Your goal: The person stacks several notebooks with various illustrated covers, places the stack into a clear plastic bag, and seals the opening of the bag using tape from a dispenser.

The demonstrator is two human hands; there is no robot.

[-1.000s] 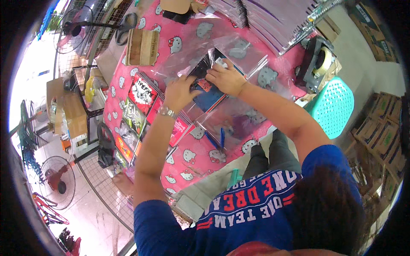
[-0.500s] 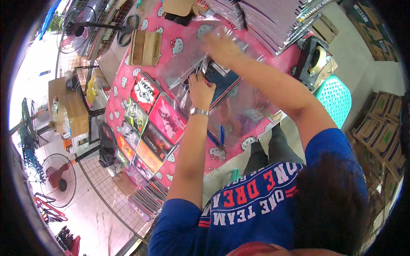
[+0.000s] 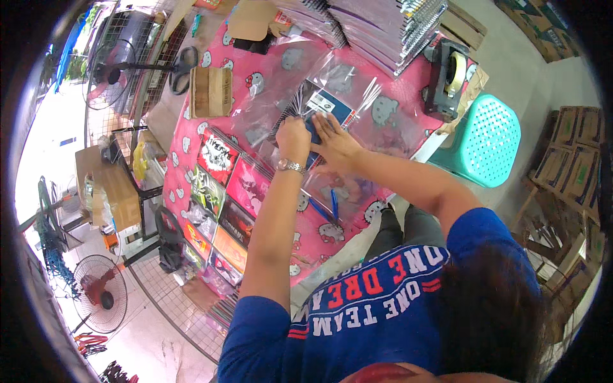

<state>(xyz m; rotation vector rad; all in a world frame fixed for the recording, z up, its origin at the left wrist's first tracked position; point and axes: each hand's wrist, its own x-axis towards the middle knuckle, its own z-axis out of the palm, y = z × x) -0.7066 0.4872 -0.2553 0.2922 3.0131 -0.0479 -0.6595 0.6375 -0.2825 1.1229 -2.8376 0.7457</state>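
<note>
A dark blue notebook (image 3: 342, 111) with a white label lies on the table, with clear plastic wrapping (image 3: 333, 75) around and beneath it. At its left edge my left hand (image 3: 294, 140) is closed, apparently gripping a gathered part of the plastic; its fingertips are hidden. My right hand (image 3: 337, 145) rests flat on the notebook's lower part, fingers spread, holding nothing. Two slim blue pen-like things (image 3: 334, 204) lie closer to me. Left of my hands, several notebooks with colourful covers (image 3: 249, 186) lie in overlapping rows.
The table has a pink patterned cover (image 3: 322, 246). Stacked spiral notebooks (image 3: 377, 29) stand at the far side. A black tape dispenser (image 3: 440, 86) sits at the right edge, beside a teal stool (image 3: 495, 137). A brown cardboard stack (image 3: 212, 92) lies far left.
My right hand has come down from the plastic at the far side and now presses flat on the notebook. My left hand has closed into a fist. The whole view has shifted slightly.
</note>
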